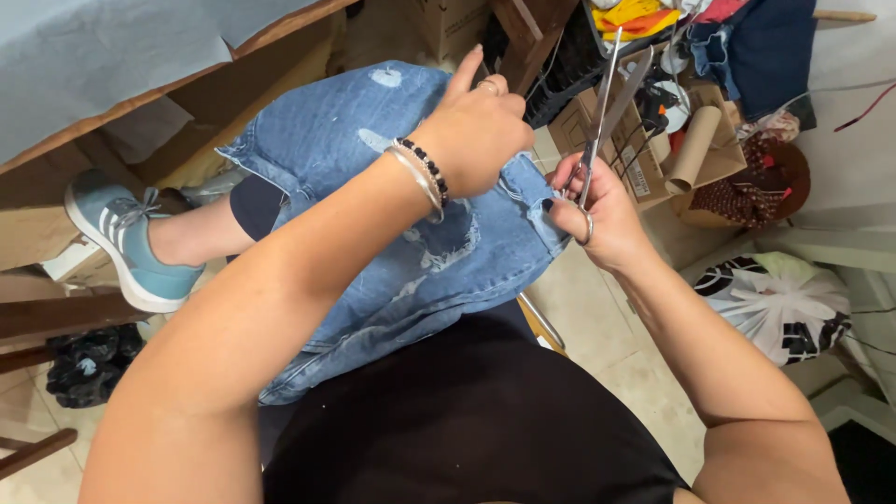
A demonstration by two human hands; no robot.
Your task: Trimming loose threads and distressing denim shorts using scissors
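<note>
Distressed blue denim garment [373, 187] lies draped over your raised knee, centre of the view, pale worn patches and frayed tears showing across it. Its folded hem edge [541, 201] sits at the right side, between your two hands.

Your left hand [476, 131] is closed on the denim just beside that hem, fingers curled in, index finger pointing up and away. A ring on one finger; a beaded bracelet and a thin silver bangle [420, 177] on the wrist.

Your right hand [602, 210] grips metal scissors [607, 103], thumb and finger through the loops. Blades slightly parted, points aimed up and away from you (handle end touching or just beside the hem; cannot tell which).

Surroundings: your light blue sneaker [126, 243] at left, under a wooden table edge [168, 93]. Beyond the scissors, a cardboard box [653, 149] holding a cardboard tube [693, 145]. A black-and-white patterned plastic bag [775, 303] on the tiled floor at right. Piled fabrics at top right.
</note>
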